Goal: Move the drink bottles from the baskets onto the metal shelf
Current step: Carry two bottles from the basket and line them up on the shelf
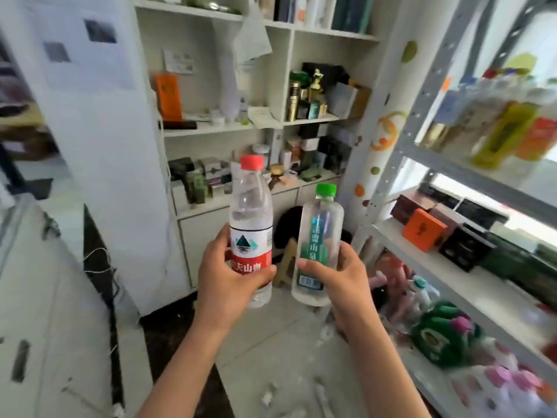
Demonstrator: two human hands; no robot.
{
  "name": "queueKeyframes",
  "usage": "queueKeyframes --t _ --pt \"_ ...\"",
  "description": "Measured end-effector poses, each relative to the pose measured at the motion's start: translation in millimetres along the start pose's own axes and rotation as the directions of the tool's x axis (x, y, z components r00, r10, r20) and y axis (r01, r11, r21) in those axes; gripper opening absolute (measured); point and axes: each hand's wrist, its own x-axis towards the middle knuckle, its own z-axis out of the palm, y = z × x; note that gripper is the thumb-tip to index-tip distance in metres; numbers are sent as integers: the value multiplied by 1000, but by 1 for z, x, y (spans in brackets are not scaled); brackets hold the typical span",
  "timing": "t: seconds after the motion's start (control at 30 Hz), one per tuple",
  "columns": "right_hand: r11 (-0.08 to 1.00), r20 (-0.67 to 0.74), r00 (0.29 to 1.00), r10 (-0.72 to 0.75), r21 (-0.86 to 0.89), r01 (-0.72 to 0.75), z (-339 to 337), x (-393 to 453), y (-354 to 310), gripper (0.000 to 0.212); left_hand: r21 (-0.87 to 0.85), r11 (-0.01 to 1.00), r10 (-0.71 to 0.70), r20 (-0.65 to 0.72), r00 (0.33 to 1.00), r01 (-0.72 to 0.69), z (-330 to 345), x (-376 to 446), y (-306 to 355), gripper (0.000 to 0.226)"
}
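Observation:
My left hand (229,276) grips a clear water bottle with a red cap and red label (251,218), held upright in the middle of the view. My right hand (340,273) grips a clear bottle with a green cap and green label (319,236), also upright, just right of the first. The two bottles stand side by side without touching. The metal shelf (428,86) rises on the right, and several drink bottles (506,128) stand blurred on its upper level. No basket is in view.
Orange and dark boxes (425,229) sit on the metal shelf's middle level, with plush toys (443,330) and small bottles below. A white bookcase (271,128) full of small items stands ahead. A white cabinet (99,146) is at the left.

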Motion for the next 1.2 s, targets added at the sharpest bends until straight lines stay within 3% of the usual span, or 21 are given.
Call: queueKeyframes --t 0.2,0.43,0.9,1.07,1.2 --pt "990 -162 984 -70 -135 48 -151 -42 -30 44 -98 995 38 193 980 -20 129 -49 52 72" --pt "959 -280 946 -163 -271 85 -257 -61 -66 40 -186 982 70 364 929 -1 223 -76 96 79" --pt "909 -529 794 -301 -412 71 -340 12 -96 43 -338 940 224 522 823 -42 358 5 134 64" --pt "888 -569 748 -341 -456 58 -369 55 -105 48 -334 941 240 524 817 -62 392 33 148 60" --pt "864 -557 741 -376 -500 63 -402 104 -116 53 -320 943 242 468 850 -92 429 56 161 74"
